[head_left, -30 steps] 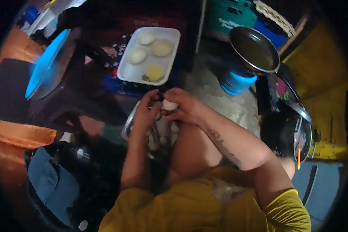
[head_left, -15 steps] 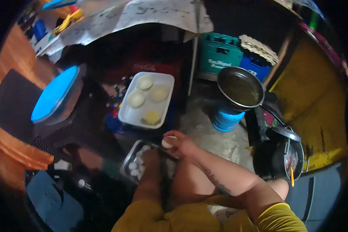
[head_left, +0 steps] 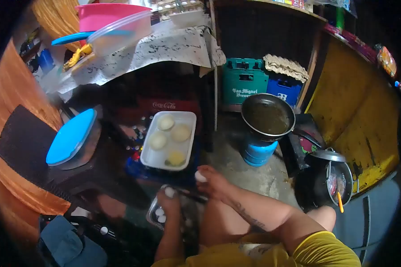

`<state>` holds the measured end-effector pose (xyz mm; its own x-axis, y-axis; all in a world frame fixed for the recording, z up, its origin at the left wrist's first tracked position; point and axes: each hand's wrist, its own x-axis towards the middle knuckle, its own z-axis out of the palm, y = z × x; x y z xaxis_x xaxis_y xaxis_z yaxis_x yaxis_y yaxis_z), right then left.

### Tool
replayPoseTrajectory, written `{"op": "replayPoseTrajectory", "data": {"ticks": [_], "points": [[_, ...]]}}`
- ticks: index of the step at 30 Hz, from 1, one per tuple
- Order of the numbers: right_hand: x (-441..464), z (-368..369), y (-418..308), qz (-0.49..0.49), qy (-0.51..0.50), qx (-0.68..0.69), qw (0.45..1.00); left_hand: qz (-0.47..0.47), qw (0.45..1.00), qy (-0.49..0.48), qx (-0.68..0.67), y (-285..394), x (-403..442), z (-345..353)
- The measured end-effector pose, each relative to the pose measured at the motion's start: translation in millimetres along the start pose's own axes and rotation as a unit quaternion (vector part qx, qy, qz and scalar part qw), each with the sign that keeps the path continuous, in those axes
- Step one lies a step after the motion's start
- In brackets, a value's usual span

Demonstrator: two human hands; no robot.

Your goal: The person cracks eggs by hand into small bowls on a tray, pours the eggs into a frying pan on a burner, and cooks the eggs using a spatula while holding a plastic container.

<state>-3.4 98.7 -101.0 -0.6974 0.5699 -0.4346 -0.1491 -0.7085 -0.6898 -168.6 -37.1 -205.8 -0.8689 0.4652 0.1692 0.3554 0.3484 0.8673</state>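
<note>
My right hand [head_left: 214, 183] is closed around a smooth white ball [head_left: 200, 176], which looks like an egg or a piece of dough. Another white ball [head_left: 169, 192] is gripped in the fingertips of my left hand [head_left: 168, 204], over a clear plastic container [head_left: 153, 215]. Inside that container, more white balls [head_left: 161, 215] show beside my left wrist. Just beyond my hands, a white rectangular tray [head_left: 168, 151] carries several pale, flattened rounds [head_left: 158, 140]; the nearest one is yellower.
A frying pan [head_left: 268, 115] with dark liquid sits over a blue gas canister [head_left: 259, 154], its handle pointing right. A dark pot [head_left: 312, 184] stands at right. Bottle crates [head_left: 244, 82] are behind. A blue-lidded container [head_left: 72, 137] rests on a dark chair at left.
The view has tilted upward, showing more of the back shelf. My left hand has come up from among the white balls with one in its fingers. My right hand still holds its ball.
</note>
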Motion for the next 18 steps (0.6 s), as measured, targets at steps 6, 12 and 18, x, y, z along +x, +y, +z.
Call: {"op": "replayPoseTrajectory", "data": {"ticks": [6,12,18], "points": [[6.7,17.0,24.7,-0.035,0.007,0.040,0.999,0.235,0.957,0.009,-0.170,120.1,-7.8,-33.6],[10.4,32.1,30.0,-0.053,-0.142,0.096,0.984,0.406,0.913,-0.038,0.022,149.5,-10.8,-36.6],[19.5,33.6,38.1,-0.045,-0.140,0.143,0.979,0.411,0.911,-0.017,-0.010,159.8,-4.8,-52.9]]}}
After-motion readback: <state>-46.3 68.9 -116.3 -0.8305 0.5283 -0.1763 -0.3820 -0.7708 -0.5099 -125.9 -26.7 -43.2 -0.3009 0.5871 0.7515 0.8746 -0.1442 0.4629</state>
